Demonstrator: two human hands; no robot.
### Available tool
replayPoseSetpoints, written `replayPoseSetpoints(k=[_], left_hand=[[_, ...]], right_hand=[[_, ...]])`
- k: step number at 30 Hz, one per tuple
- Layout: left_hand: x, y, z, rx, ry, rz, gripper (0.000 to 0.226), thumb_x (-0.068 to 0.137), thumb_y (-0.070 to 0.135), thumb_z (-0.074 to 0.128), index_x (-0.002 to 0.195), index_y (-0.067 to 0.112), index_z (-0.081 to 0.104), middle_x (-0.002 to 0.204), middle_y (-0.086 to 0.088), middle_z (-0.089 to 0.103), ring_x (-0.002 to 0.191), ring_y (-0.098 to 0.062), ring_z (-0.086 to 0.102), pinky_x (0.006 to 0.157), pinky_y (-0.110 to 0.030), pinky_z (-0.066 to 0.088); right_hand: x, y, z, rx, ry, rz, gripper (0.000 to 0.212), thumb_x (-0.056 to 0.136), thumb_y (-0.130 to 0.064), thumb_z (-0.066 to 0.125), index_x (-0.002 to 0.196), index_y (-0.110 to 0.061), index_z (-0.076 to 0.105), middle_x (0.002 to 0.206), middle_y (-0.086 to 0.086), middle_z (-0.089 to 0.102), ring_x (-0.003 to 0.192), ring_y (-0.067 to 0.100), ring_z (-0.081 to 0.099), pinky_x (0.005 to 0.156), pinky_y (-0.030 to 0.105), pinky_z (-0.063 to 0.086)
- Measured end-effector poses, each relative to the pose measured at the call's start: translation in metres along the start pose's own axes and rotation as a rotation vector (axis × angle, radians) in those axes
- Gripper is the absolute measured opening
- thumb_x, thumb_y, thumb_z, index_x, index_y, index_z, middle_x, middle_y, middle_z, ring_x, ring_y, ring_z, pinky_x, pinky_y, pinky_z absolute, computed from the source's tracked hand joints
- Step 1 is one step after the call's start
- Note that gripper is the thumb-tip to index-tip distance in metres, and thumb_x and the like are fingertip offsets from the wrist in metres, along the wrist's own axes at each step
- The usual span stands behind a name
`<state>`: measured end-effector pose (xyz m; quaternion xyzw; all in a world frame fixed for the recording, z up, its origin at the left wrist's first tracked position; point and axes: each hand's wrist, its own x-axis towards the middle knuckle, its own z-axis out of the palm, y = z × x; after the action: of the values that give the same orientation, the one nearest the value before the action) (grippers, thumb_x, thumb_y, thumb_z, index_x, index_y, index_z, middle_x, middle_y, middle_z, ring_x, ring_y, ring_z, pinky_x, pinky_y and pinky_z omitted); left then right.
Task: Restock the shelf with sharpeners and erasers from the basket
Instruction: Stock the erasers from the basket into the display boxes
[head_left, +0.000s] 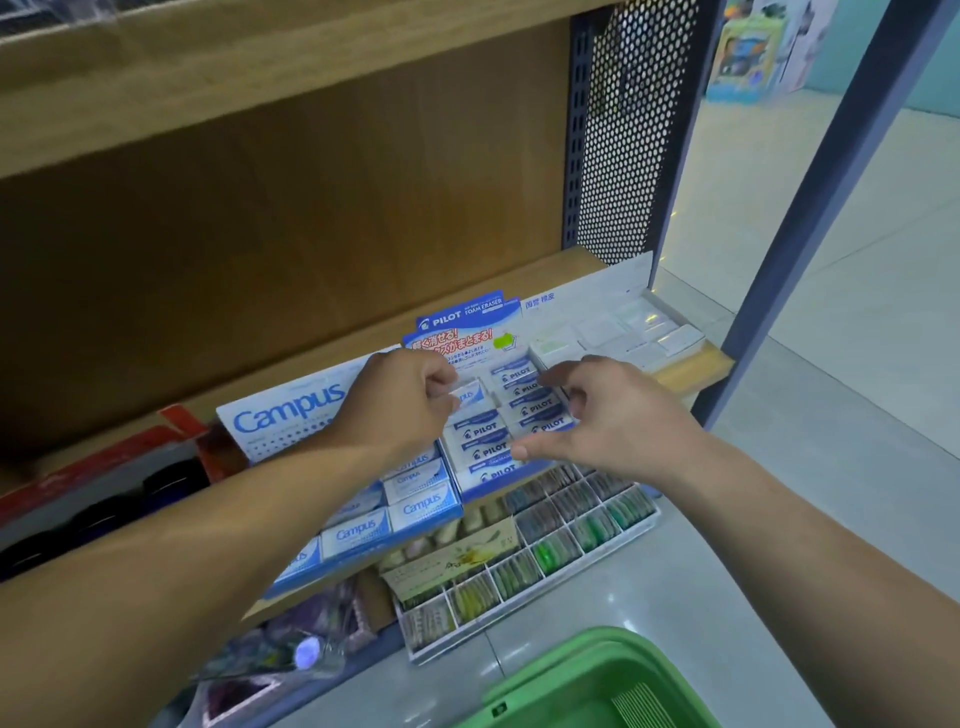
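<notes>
Shelf edge (695, 370) beside open floor (857, 447)

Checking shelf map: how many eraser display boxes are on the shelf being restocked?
3. Campus box at left; Pilot box in the middle, where the left hand pinches an eraser; white box at the right end. Red tray farther left: contents unclear.

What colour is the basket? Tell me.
The basket is plain green; the head view shows it at bottom right.
</notes>
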<state>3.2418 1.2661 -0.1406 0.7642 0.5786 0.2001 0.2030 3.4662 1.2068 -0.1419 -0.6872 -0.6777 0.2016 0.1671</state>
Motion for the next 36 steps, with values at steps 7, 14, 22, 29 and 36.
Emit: replayPoseSetpoints(k=[7, 14, 22, 29, 36], left_hand=[[0.01, -0.003, 0.006, 0.07, 0.125, 0.103, 0.012, 0.09, 0.021, 0.076, 0.102, 0.02, 0.079, 0.092, 0.003, 0.077, 0.087, -0.016, 0.07, 0.081, -0.036, 0.058], [0.014, -0.001, 0.007, 0.241, -0.011, 0.086, 0.011, 0.095, 0.031, 0.068, 0.105, 0.026, 0.07, 0.093, 0.003, 0.071, 0.086, -0.024, 0.066, 0.075, -0.036, 0.055], [0.012, -0.003, 0.003, 0.014, -0.151, 0.019, 0.013, 0.099, 0.026, 0.064, 0.108, 0.021, 0.072, 0.091, 0.005, 0.073, 0.085, -0.017, 0.07, 0.082, -0.037, 0.059], [0.015, -0.001, 0.005, 0.239, -0.02, 0.185, 0.011, 0.091, 0.026, 0.071, 0.097, 0.019, 0.076, 0.103, 0.001, 0.066, 0.095, -0.023, 0.063, 0.084, -0.038, 0.055], [0.015, -0.006, 0.0, 0.166, -0.08, 0.15, 0.015, 0.09, 0.02, 0.075, 0.104, 0.02, 0.071, 0.1, 0.004, 0.065, 0.092, -0.017, 0.062, 0.083, -0.035, 0.054]], right_hand=[[0.008, -0.009, 0.009, -0.108, 0.011, -0.09, 0.088, 0.06, -0.087, 0.069, 0.133, -0.038, 0.061, 0.122, -0.014, 0.049, 0.124, 0.011, 0.038, 0.099, 0.037, 0.048], [0.011, -0.001, 0.017, -0.017, 0.035, -0.103, 0.08, 0.061, -0.083, 0.07, 0.125, -0.034, 0.068, 0.104, -0.018, 0.046, 0.108, 0.008, 0.031, 0.098, 0.035, 0.047], [0.012, 0.001, 0.019, -0.022, 0.035, -0.123, 0.078, 0.062, -0.079, 0.075, 0.125, -0.034, 0.068, 0.106, -0.017, 0.047, 0.108, 0.009, 0.032, 0.096, 0.034, 0.046], [0.013, 0.003, 0.017, 0.001, 0.04, -0.128, 0.08, 0.057, -0.079, 0.078, 0.124, -0.036, 0.068, 0.108, -0.016, 0.041, 0.111, 0.009, 0.037, 0.095, 0.031, 0.046], [0.012, 0.005, 0.017, -0.005, 0.027, -0.137, 0.078, 0.058, -0.077, 0.079, 0.123, -0.036, 0.068, 0.11, -0.016, 0.042, 0.11, 0.008, 0.035, 0.095, 0.03, 0.044]])
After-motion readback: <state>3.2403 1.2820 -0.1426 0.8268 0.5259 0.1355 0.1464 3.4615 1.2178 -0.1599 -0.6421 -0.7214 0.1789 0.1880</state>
